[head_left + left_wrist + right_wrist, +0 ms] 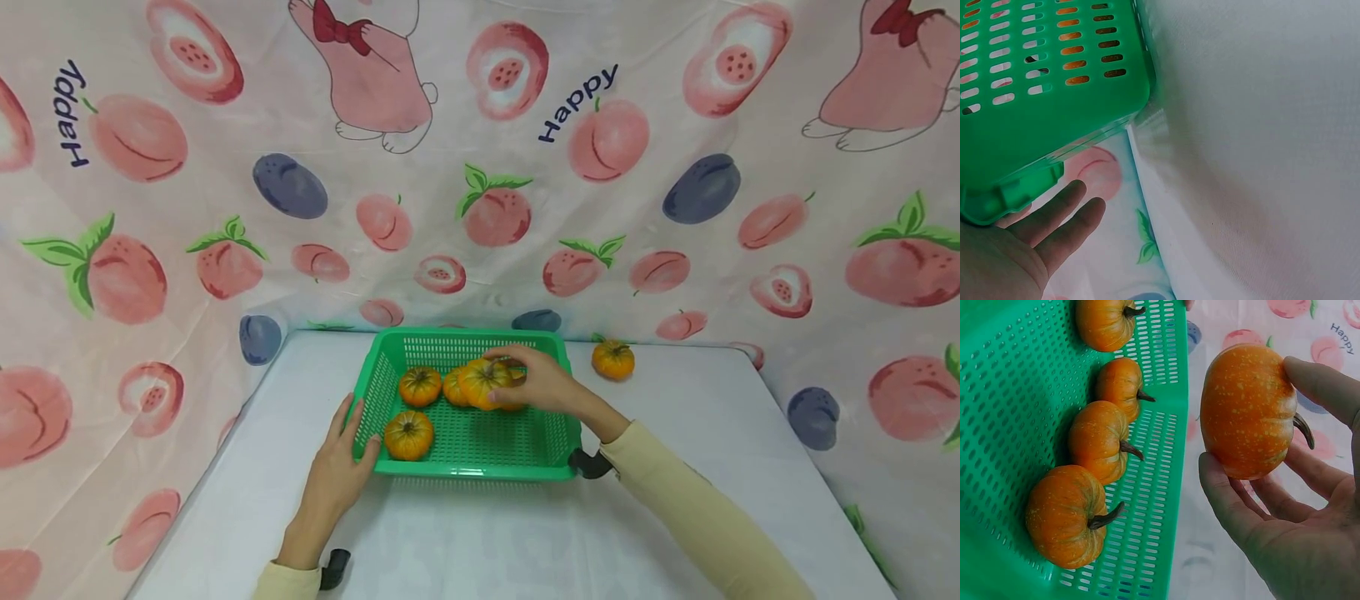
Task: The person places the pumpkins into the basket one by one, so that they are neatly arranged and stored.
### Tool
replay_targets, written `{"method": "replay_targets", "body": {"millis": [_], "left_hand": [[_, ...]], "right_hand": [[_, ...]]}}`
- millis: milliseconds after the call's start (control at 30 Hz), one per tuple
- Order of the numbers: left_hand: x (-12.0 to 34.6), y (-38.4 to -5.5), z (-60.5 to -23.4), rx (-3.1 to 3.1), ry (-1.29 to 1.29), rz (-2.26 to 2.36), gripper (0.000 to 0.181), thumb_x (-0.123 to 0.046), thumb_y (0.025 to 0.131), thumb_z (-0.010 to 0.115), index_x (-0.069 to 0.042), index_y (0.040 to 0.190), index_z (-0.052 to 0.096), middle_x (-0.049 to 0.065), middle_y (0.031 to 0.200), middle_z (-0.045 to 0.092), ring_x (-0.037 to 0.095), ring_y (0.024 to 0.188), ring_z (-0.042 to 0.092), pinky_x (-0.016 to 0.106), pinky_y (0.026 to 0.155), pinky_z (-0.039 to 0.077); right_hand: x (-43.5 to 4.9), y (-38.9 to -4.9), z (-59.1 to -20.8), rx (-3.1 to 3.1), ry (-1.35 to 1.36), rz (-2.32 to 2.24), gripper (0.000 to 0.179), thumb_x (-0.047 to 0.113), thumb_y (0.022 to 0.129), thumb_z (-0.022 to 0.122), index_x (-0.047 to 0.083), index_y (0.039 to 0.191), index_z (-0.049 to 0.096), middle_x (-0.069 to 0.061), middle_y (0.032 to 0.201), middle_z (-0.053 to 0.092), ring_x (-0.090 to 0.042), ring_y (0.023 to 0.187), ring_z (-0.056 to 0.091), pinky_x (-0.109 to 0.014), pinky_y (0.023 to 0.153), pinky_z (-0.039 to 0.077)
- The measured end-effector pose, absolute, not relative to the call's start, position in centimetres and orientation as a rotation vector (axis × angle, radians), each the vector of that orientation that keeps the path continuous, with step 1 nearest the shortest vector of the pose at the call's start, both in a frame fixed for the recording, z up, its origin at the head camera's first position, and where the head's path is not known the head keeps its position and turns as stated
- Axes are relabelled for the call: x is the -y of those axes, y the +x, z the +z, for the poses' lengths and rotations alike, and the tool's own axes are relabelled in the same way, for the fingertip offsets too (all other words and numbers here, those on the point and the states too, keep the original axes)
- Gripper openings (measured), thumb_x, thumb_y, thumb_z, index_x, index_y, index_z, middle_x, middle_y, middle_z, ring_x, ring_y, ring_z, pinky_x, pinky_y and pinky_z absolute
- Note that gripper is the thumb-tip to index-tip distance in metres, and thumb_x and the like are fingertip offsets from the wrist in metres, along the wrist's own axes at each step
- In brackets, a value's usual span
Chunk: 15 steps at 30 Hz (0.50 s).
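A green plastic basket (480, 472) with slotted walls stands on the table. Several small orange pumpkins sit inside it, among them one at the front left (408, 435) and one behind it (420, 386). Thumb and fingers of my right hand (546, 382) grip another pumpkin (1244, 412), held up over the basket; its dark stem faces the palm in the right wrist view. It partly hides the pumpkins behind it in the head view. My left hand (339, 467) rests at the basket's left rim, its fingers fairly straight in the left wrist view.
One more pumpkin (613, 360) lies on the white table (675, 483), to the right of the basket near the back edge. Right behind the table hangs a fruit-printed cloth (420, 275), which also runs along both sides.
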<state>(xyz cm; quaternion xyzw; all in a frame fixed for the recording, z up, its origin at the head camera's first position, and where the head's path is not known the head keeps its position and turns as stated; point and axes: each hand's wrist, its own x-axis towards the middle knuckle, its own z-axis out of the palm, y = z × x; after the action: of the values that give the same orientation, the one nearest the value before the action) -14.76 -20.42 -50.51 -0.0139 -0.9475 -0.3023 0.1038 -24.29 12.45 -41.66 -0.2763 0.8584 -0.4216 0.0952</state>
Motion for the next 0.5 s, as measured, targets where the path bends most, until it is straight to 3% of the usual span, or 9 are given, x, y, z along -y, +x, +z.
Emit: {"method": "replay_targets", "body": {"millis": [233,500], "left_hand": [[20.4,-14.7,-50.4,2.795,-0.04,-0.905,0.066,-0.029,0.099,0.056,-0.009,0.156,0.029,0.011,0.164,0.02,0.046,0.133,0.047,0.06,0.097,0.047],[20.4,-14.8,-50.5,2.786,-0.045,-0.9,0.066,-0.029,0.098,0.057,-0.009,0.155,0.029,0.01,0.164,0.02,0.046,0.132,0.048,0.06,0.096,0.048]], "right_hand": [[-11.6,-25.6,-41.9,-2.518,-0.818,-1.143,0.058,0.034,0.083,0.08,0.02,0.135,0.059,-0.004,0.14,0.057,-0.03,0.128,0.054,-0.048,0.106,0.045],[-10.8,-26.5,-42.4,-2.457,-0.813,-1.068,0.059,0.034,0.081,0.081,0.02,0.135,0.059,-0.004,0.14,0.056,-0.029,0.127,0.054,-0.049,0.107,0.044]]}}
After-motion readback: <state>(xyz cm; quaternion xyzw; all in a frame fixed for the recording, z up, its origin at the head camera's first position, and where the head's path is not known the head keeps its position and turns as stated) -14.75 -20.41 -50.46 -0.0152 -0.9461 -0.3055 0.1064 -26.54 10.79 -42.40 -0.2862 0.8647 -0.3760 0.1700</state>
